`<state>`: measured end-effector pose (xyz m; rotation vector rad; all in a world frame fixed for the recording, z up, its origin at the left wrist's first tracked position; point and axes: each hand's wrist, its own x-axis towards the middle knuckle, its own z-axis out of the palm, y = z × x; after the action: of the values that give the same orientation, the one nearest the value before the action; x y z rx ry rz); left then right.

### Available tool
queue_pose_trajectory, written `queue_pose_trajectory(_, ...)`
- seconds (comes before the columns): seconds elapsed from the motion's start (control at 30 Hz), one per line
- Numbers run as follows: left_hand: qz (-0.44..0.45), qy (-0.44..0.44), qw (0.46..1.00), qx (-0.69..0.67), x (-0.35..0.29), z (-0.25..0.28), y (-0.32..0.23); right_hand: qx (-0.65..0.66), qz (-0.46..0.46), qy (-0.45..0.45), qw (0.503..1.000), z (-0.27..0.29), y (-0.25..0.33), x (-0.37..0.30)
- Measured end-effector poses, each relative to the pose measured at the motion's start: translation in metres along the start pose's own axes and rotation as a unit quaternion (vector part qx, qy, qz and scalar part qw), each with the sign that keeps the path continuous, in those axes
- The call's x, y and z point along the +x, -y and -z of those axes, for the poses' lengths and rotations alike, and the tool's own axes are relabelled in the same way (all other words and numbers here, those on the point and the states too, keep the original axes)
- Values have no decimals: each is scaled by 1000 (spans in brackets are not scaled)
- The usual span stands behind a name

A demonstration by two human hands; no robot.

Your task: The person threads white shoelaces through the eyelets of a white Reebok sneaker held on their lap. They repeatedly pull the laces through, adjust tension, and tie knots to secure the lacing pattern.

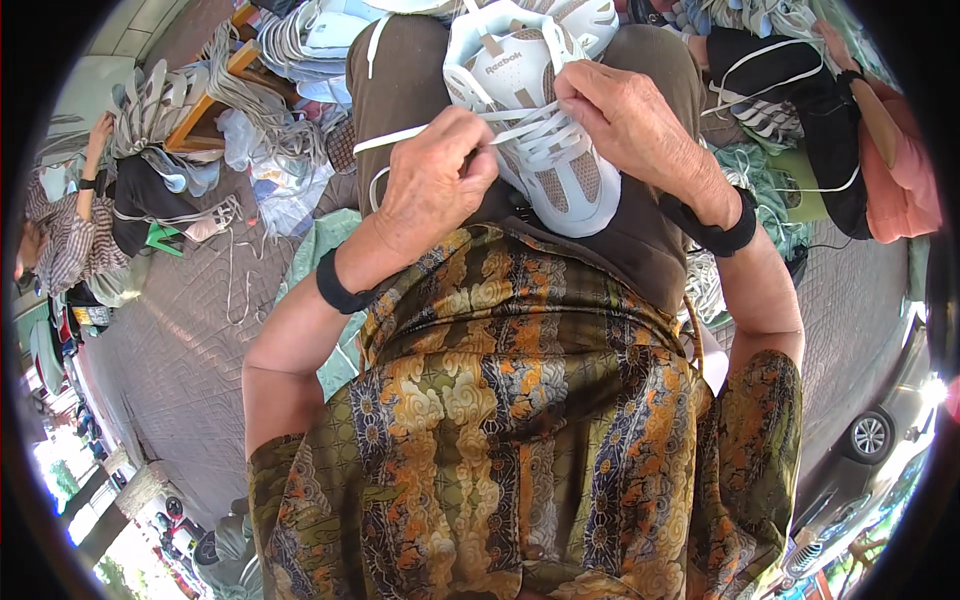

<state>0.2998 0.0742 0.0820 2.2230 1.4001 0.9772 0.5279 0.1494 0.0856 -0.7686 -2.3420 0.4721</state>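
A white and taupe sneaker upper [568,190] lies across my lap, its toe toward me and its tongue [507,72] away. A white shoelace [550,130] crosses its front in several rows. Beside the left row of eyelets, my left hand [435,170] is closed in a pinch on the lace, and a loose length trails out to the left. My right hand [625,115] is closed at the right eyelet edge, gripping the upper there. Its fingertips are partly hidden, so whether lace is also between them cannot be told.
Stacked sneaker uppers [300,45] and a wooden frame [205,110] stand at the far left, near plastic bags [285,190]. People handle shoe parts on both sides, one in a pink top [905,190]. A parked car [880,425] is at the lower right.
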Motion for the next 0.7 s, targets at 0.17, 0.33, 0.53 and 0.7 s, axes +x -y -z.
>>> queue_pose_trajectory(0.17,101,68,987,-106,-3,7,-10,-37,-18,-17,999,24,-19,-5)
queue_pose_trajectory(0.33,142,105,944,-278,-2,4,-11,-121,-118,-32,985,81,-34,-15)
queue_pose_trajectory(0.53,83,155,970,-165,-6,18,-26,-334,-100,-95,932,147,-68,-36)
queue_pose_trajectory(0.7,74,135,976,-152,-10,8,-20,-458,-168,-125,864,214,-113,-55)
